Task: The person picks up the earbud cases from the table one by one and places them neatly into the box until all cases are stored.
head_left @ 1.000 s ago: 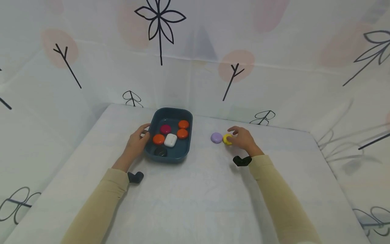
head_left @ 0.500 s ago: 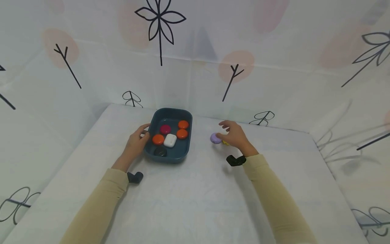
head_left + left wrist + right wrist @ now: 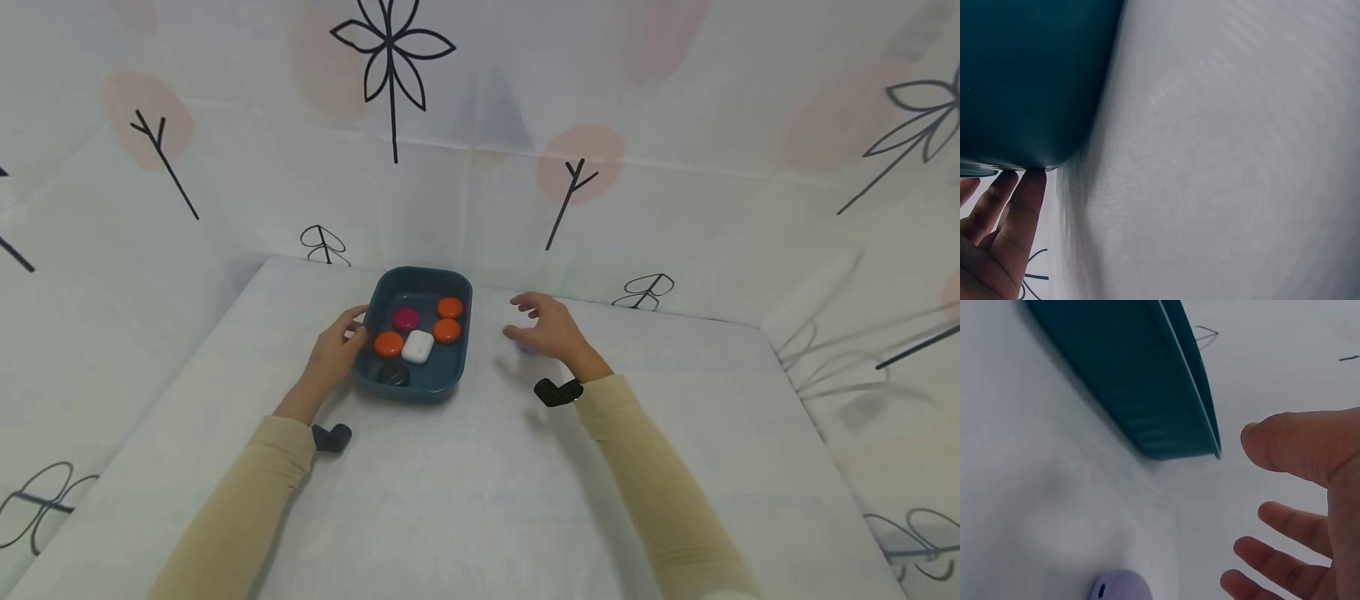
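A dark teal plastic bin (image 3: 447, 390) stands on the white-covered table. My left hand (image 3: 334, 348) is at its left side; in the left wrist view, nearly straight fingers (image 3: 1022, 215) touch the bin wall. Inside lie several small glossy rounded pieces: orange ones (image 3: 447, 331), a crimson one (image 3: 407, 318), a white squarish one (image 3: 417, 347) and a black one (image 3: 393, 372). My right hand (image 3: 553, 332), thumb and fingers spread, hovers right of the bin with nothing between them. Below it is a round purple piece (image 3: 1121, 586) with a dark slot, mostly covered in the head view.
White cloth printed with line-drawn plants (image 3: 392, 75) hangs behind and beside the table (image 3: 465, 500). A dark wrist mount (image 3: 558, 392) sits on the right wrist, and another mount (image 3: 332, 437) on the left.
My right hand has moved left from over the yellow piece to over the purple one, toward the bin. The yellow piece is now out of sight. My left hand has stayed at the bin.
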Available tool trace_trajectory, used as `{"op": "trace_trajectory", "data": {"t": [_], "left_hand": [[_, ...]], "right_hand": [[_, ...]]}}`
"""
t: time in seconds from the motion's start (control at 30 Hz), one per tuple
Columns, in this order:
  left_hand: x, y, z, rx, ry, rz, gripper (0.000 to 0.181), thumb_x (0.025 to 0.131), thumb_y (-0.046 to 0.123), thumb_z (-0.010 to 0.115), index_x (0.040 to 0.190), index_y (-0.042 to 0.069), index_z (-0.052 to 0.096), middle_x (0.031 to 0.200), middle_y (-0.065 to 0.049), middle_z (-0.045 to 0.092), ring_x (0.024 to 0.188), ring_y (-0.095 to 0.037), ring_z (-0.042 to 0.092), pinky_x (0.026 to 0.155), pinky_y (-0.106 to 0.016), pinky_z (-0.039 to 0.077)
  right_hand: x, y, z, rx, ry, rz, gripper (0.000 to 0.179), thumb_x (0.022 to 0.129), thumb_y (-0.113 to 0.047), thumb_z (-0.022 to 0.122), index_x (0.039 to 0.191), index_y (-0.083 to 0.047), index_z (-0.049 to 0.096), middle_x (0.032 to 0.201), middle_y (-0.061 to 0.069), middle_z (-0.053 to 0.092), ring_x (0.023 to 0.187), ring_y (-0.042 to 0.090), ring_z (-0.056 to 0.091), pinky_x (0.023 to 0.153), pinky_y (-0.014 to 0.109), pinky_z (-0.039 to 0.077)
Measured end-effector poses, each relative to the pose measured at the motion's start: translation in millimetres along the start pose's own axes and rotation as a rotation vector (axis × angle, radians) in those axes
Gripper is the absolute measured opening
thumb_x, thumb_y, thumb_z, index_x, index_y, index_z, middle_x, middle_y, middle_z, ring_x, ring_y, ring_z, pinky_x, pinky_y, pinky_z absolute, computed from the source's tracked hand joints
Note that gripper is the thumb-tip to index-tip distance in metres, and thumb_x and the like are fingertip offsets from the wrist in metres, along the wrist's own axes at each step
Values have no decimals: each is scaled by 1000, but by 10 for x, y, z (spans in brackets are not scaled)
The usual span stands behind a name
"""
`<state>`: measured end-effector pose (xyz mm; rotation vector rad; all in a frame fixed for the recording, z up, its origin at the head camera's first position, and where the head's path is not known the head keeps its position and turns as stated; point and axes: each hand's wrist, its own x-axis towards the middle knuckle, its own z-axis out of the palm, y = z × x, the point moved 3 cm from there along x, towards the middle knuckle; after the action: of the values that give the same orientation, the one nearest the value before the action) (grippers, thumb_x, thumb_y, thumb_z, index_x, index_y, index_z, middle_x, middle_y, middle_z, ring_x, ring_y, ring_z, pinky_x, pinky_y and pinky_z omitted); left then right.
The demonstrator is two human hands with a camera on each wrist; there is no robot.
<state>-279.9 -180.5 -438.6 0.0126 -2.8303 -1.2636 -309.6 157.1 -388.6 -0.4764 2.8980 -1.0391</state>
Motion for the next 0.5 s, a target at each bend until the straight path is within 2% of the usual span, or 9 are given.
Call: {"op": "trace_trajectory", "data": {"t": [0.5], "left_hand": [[-1, -23, 4, -14, -5, -11, 44, 89, 36, 34, 133, 33, 31, 113, -7, 51, 86, -23, 52, 73, -36, 43]], "right_hand": [[136, -428, 239, 24, -37, -66, 51, 72, -37, 65, 117, -16, 52, 115, 3, 52, 101, 21, 49, 81, 35, 44]]}}
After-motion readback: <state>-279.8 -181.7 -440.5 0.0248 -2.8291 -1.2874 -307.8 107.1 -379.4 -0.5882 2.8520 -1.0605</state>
